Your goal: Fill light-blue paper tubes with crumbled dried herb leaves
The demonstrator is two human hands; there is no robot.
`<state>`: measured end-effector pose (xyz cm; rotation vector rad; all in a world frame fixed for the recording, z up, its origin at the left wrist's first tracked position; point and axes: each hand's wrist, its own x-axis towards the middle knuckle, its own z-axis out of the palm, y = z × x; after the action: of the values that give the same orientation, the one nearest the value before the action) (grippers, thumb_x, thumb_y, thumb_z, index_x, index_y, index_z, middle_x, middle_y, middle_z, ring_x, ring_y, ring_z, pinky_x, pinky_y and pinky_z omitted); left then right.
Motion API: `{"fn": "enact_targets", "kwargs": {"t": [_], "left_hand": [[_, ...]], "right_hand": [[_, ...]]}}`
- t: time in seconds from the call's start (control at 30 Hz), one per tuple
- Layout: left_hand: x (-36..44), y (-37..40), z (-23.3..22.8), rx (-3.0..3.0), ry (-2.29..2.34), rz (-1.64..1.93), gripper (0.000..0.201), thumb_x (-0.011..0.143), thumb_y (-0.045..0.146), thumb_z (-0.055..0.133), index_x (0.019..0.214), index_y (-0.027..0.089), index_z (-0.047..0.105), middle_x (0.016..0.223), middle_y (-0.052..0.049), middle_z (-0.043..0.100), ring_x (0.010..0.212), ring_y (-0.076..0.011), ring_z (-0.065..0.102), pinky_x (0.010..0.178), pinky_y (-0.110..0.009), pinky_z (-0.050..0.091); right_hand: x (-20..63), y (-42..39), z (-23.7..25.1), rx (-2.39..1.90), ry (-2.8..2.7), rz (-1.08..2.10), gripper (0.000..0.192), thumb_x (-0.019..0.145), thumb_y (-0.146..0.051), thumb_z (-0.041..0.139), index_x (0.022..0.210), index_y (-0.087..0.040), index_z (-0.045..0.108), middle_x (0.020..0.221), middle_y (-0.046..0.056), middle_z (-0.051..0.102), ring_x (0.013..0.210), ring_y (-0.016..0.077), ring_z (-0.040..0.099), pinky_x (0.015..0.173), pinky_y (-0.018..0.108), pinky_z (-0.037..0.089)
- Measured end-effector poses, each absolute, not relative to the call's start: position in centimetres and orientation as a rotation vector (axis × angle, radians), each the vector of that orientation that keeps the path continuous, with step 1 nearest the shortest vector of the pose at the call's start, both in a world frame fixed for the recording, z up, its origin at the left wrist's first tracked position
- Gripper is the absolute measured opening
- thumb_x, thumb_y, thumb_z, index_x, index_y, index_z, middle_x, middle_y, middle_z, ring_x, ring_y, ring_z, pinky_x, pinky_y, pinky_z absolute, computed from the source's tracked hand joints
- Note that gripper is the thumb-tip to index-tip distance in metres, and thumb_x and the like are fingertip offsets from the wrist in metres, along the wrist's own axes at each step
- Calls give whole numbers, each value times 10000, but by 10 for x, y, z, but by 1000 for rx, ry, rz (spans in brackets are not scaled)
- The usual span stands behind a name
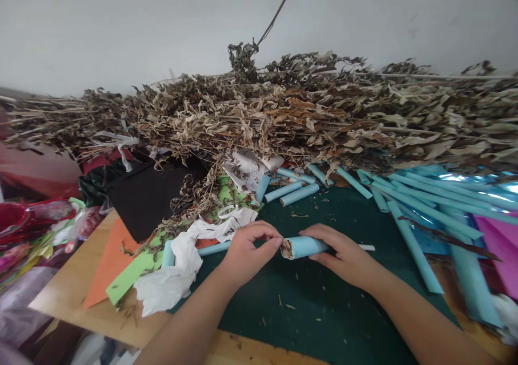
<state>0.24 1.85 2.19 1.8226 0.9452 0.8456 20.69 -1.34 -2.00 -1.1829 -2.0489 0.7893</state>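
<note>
I see the blue paper roll (304, 246) lying just right of centre, low in the frame, over the dark green mat (324, 311). My right hand (346, 254) has it, fingers curled over its top and thumb below, closed round the middle. The open end points left and shows crumpled brownish stuffing inside. My left hand (246, 251) sits at that open end with thumb and forefinger pinched together just beside the mouth; I cannot tell whether they hold a scrap of filling or nothing at all.

I judge the roll to be very light and easily crushed: thin paper, stiff only because it is rolled, so a firm squeeze would dent it or let it unwind. The middle, where the right hand already sits, seems the best place to hold; the mouth looks likely to shed crumbs. A thin white stick (366, 248) pokes out from behind the right hand.

Around it, a great heap of dried leafy stalks (283, 116) fills the upper half of the frame. More blue rolls (421, 208) lie fanned across the right side, near magenta sheets (497, 246). Left of my hands sits crumpled white tissue (174, 278), with green and orange card (117, 262) on the wooden table (73, 305). Dry leaf bits litter the mat, close under both hands.
</note>
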Motion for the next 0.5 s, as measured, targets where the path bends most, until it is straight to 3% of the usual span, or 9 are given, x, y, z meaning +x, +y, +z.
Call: {"fn": "enact_targets", "kwargs": {"t": [0.5], "left_hand": [[-2, 24, 28, 2262, 910, 739, 176, 747, 188, 446, 669, 169, 602, 708, -44, 610, 692, -134, 549, 648, -232, 416]], "right_hand": [[207, -13, -14, -1234, -2089, 817, 352, 728, -94, 523, 1039, -246, 458, 1001, 34, 505, 931, 157, 472, 796, 320, 384]]}}
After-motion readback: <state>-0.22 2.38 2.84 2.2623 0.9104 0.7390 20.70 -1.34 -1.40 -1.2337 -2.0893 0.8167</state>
